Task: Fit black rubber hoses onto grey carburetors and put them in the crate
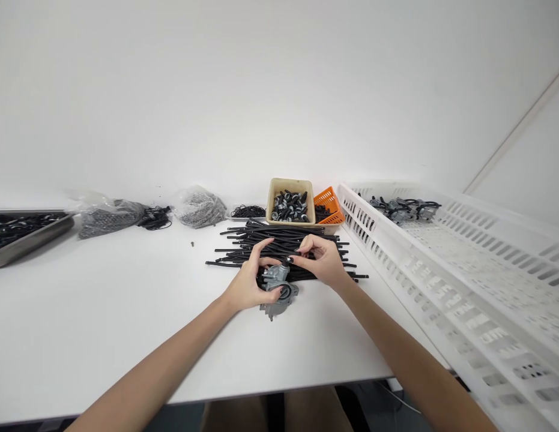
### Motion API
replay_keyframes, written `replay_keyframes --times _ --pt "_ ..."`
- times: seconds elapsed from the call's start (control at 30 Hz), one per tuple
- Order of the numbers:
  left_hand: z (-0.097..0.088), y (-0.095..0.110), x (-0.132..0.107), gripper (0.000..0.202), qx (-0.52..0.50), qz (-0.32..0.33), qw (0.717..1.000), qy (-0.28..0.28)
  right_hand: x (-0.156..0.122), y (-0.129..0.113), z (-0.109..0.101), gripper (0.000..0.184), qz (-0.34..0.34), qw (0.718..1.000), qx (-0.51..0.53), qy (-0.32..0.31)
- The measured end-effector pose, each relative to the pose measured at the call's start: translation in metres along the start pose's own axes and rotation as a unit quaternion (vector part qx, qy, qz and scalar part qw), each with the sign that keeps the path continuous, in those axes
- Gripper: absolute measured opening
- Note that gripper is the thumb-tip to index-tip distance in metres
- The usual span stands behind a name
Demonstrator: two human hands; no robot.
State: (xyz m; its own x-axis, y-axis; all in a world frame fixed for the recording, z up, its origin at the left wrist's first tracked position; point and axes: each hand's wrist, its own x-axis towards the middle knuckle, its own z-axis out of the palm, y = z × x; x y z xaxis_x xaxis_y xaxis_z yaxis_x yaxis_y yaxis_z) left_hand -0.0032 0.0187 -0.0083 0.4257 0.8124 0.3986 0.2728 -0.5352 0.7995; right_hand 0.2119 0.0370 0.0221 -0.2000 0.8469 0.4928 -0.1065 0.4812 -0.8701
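The white table (103, 312) fills the lower half of the frame, and the long white slotted crate (463, 282) runs down its right side, with a few grey assembled parts (403, 208) at its far end. At the left edge sits a metal tray (31, 237) of dark pieces, and beside it two clear bags (112, 216) of small grey parts. In the middle lies a heap of black tubes (279, 240), and just behind it a beige tub (290, 201) of black and silver fittings beside an orange basket (329, 205). My left hand (250, 282) is clasped around the grey metal valve body (277, 291), just below the centre of the frame at the near edge of the tubes. My right hand (322, 261) pinches a small dark piece (289, 260) at the valve's top, fingertips closed on it
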Motion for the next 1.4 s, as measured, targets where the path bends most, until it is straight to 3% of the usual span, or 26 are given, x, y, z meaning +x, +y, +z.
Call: replay_keyframes --times 0.17,0.27,0.47,0.6,0.83,1.13,1.23,1.4 --pt "0.000 0.000 0.001 0.101 -0.002 0.007 1.000 -0.007 -0.008 -0.009 0.010 0.016 -0.197 0.969 -0.148 0.000" --pt "0.000 -0.001 0.001 0.101 -0.003 0.009 1.000 -0.006 -0.008 -0.013 0.008 0.011 -0.223 0.962 -0.152 -0.032" --pt "-0.002 -0.002 0.001 0.100 -0.010 0.010 1.000 -0.021 -0.006 -0.012 -0.001 0.019 -0.209 0.970 -0.114 -0.057" --pt "-0.003 -0.002 0.001 0.098 -0.019 0.004 0.999 -0.028 -0.002 -0.005 -0.009 0.024 -0.132 0.988 -0.056 -0.049" --pt "-0.006 0.003 0.001 0.098 -0.058 0.002 0.996 -0.062 0.002 0.003 -0.009 0.032 -0.014 0.962 -0.138 -0.234" --pt "-0.012 0.005 0.003 0.100 -0.181 -0.091 0.972 -0.120 0.001 0.004 -0.007 0.042 -0.006 0.969 -0.114 -0.220" --pt "-0.011 0.004 0.004 0.089 -0.207 -0.089 0.963 -0.150 0.000 0.001 -0.003 0.041 -0.024 0.974 -0.088 -0.208" --pt "-0.007 0.002 0.003 0.086 -0.314 -0.131 0.923 -0.181 -0.004 -0.004 0.003 0.037 -0.035 0.978 -0.045 -0.200"
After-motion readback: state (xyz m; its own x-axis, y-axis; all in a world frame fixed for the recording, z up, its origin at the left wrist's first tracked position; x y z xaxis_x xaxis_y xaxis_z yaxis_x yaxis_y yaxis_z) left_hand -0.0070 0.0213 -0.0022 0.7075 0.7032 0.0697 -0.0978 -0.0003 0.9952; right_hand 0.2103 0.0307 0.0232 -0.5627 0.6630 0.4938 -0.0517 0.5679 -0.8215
